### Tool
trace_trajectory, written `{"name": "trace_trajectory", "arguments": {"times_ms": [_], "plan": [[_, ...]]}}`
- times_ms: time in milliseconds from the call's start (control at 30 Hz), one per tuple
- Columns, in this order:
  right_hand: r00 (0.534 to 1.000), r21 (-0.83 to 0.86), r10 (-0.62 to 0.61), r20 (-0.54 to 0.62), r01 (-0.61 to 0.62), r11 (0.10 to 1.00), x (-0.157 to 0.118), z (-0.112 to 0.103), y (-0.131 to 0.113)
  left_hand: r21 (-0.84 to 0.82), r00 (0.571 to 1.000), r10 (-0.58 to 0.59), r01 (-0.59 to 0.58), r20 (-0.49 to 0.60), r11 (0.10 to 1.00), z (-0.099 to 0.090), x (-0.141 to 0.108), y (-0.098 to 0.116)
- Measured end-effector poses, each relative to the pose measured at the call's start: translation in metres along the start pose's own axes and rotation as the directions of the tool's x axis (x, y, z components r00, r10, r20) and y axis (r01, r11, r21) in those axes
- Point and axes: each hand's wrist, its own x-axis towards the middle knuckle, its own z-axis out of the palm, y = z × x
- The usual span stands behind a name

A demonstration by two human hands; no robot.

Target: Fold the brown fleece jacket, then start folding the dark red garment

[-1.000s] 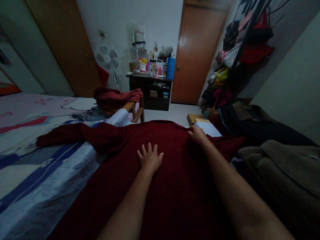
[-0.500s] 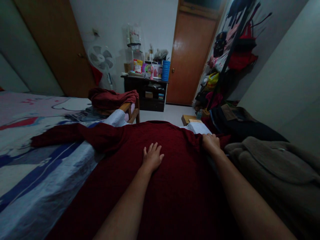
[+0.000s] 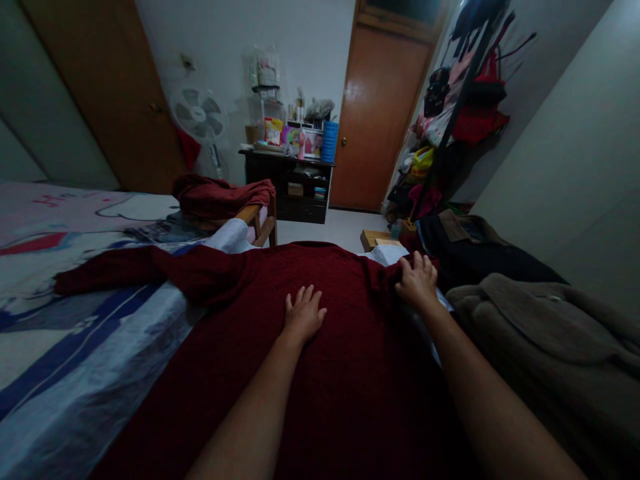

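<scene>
A dark red long-sleeved garment (image 3: pixel 350 347) lies spread out in front of me, its neckline at the far end. One sleeve stretches left over the patterned bedding (image 3: pixel 100 340). On the chest part of the garment my left hand (image 3: pixel 304 315) rests flat with its fingers apart, holding nothing. At the right shoulder, my right hand (image 3: pixel 418 281) lies on the fabric with its fingers spread. The right sleeve is bunched near that hand and mostly hidden behind it.
A brown coat (image 3: pixel 545 333) and dark clothes (image 3: pixel 490 250) are piled at the right. A reddish cloth (image 3: pixel 225 197) hangs over a wooden frame (image 3: pixel 270 223) at the left. Farther back are a fan (image 3: pixel 200 113), a black cabinet (image 3: pixel 260 177) and a door (image 3: pixel 375 120).
My right hand has let go of the sleeve fabric, opened its fingers and shifted slightly. The sleeve end at the right is drawn in closer. My left hand stays in place.
</scene>
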Motion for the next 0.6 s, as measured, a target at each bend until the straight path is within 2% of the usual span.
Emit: {"name": "trace_trajectory", "arguments": {"times_ms": [67, 133, 267, 333, 400, 500, 600], "plan": [[0.989, 0.019, 0.144, 0.028, -0.144, 0.989, -0.003, -0.002, 0.000, -0.005, 1.000, 0.004, -0.004, -0.005, 1.000, 0.000, 0.000, 0.000], [0.971, 0.047, 0.219, 0.100, -0.225, 0.973, -0.004, -0.004, 0.002, -0.012, 1.000, 0.005, -0.005, -0.010, 1.000, 0.000, 0.000, 0.000], [0.948, 0.071, 0.209, 0.241, -0.232, 0.970, -0.002, -0.002, 0.009, -0.040, 1.000, 0.008, -0.009, -0.017, 0.999, 0.001, 0.000, -0.001], [0.949, 0.106, 0.176, 0.262, -0.210, 0.972, -0.001, -0.001, 0.013, -0.065, 1.000, 0.010, -0.012, -0.025, 0.998, 0.001, 0.000, -0.001], [0.968, 0.136, 0.181, 0.175, -0.206, 0.969, -0.001, -0.005, 0.015, -0.101, 0.999, 0.010, -0.013, -0.036, 0.995, 0.000, 0.000, 0.000], [0.974, 0.191, 0.224, -0.042, -0.213, 0.958, -0.003, -0.017, 0.009, -0.207, 0.996, -0.009, -0.009, -0.090, 0.978, -0.005, 0.003, 0.003], [0.955, 0.282, 0.162, -0.249, -0.089, 0.955, -0.010, -0.027, -0.008, -0.444, 0.979, -0.045, -0.049, -0.197, 0.895, -0.013, 0.009, 0.008]]}}
